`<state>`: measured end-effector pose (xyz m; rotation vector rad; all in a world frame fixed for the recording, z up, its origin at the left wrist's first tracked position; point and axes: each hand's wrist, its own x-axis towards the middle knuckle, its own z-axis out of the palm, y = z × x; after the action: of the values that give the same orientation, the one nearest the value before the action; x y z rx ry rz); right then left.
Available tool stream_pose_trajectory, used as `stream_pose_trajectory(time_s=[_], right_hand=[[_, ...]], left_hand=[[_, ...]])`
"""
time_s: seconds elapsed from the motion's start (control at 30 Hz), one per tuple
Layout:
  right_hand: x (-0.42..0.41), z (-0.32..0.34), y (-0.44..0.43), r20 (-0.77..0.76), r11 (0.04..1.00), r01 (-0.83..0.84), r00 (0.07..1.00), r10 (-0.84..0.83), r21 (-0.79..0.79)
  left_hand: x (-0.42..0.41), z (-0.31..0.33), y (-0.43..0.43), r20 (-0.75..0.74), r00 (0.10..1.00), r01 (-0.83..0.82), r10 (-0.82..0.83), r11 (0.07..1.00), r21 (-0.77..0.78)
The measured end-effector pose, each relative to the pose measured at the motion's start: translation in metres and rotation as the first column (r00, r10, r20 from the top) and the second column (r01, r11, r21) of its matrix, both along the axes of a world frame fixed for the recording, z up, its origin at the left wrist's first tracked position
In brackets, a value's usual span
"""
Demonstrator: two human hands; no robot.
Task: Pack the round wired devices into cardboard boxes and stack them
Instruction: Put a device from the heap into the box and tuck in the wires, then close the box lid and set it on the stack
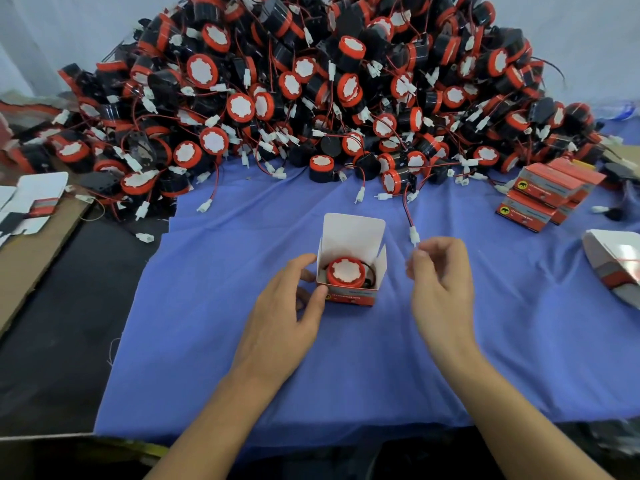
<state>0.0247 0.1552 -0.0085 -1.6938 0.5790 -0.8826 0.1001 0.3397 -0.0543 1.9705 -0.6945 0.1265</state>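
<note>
Well, a huge heap of round wired devices backs the blue cloth. Left hand grips the open cardboard box, one device inside; right hand, curled, meets a white connector, pinch unclear.

hiding inside the open box most of the black body of the round device. covering its left front corner with the left hand. curling the right hand just right of the box, not telling whether pinching the white plug there. running the pile of devices off the top edge behind the box. cutting off a half-folded carton far right of the box and flat blanks far left. leaving print on its front and on the stack of packed boxes, back right of it, unreadable.
</note>
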Motion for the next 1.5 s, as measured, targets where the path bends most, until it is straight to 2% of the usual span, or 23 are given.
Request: stream_pose_trajectory(time_s=[0.03,0.07,0.17,0.3,0.47,0.63,0.73,0.93,1.07,1.23,1.4,1.5], right_hand=[[0.0,-0.006,-0.002,-0.005,0.99,-0.066,0.998,0.067,0.123],[0.0,-0.01,-0.003,-0.02,0.975,-0.131,0.99,0.136,0.179],[0.001,-0.019,-0.001,-0.09,0.961,-0.249,0.961,0.261,0.122],[0.001,-0.022,-0.001,-0.091,0.949,-0.303,0.946,0.311,0.088],[0.003,-0.03,0.003,-0.158,0.948,-0.313,0.94,0.301,-0.058],[0.003,-0.035,0.001,-0.151,0.935,-0.349,0.93,0.336,-0.067],[0.0,-0.032,0.001,-0.122,0.916,-0.392,0.917,0.38,-0.092],[0.001,-0.035,-0.001,-0.082,0.918,-0.394,0.918,0.389,-0.056],[0.001,-0.037,-0.002,-0.115,0.927,-0.376,0.921,0.371,-0.017],[-0.001,-0.032,0.0,-0.121,0.906,-0.421,0.898,0.423,0.048],[-0.006,-0.031,-0.002,-0.142,0.868,-0.496,0.857,0.496,0.038],[-0.007,-0.034,-0.003,-0.188,0.861,-0.508,0.848,0.496,-0.021]], left_hand=[[0.0,0.0,0.0,0.014,1.0,0.001,-0.001,1.0,0.005],[0.0,0.0,-0.001,0.032,0.999,0.002,-0.002,1.0,0.001],[0.001,0.0,0.0,0.11,0.994,0.028,-0.027,1.0,-0.013],[0.004,-0.001,0.001,0.106,0.992,0.064,-0.066,0.998,0.016],[0.004,-0.002,-0.002,0.126,0.987,0.088,-0.103,0.989,0.123],[0.004,0.001,-0.004,0.116,0.983,0.134,-0.143,0.987,0.083],[0.003,0.001,-0.002,0.061,0.991,0.112,-0.115,0.992,0.049],[0.0,0.008,0.0,-0.037,0.986,0.16,-0.162,0.986,-0.054],[-0.001,0.007,0.001,-0.045,0.994,0.099,-0.103,0.991,-0.09],[0.002,0.004,-0.001,0.007,0.994,0.111,-0.111,0.993,-0.042],[0.0,0.004,-0.001,-0.048,0.995,0.086,-0.089,0.995,-0.051],[-0.002,0.006,-0.001,-0.055,0.995,0.086,-0.089,0.995,-0.053]])
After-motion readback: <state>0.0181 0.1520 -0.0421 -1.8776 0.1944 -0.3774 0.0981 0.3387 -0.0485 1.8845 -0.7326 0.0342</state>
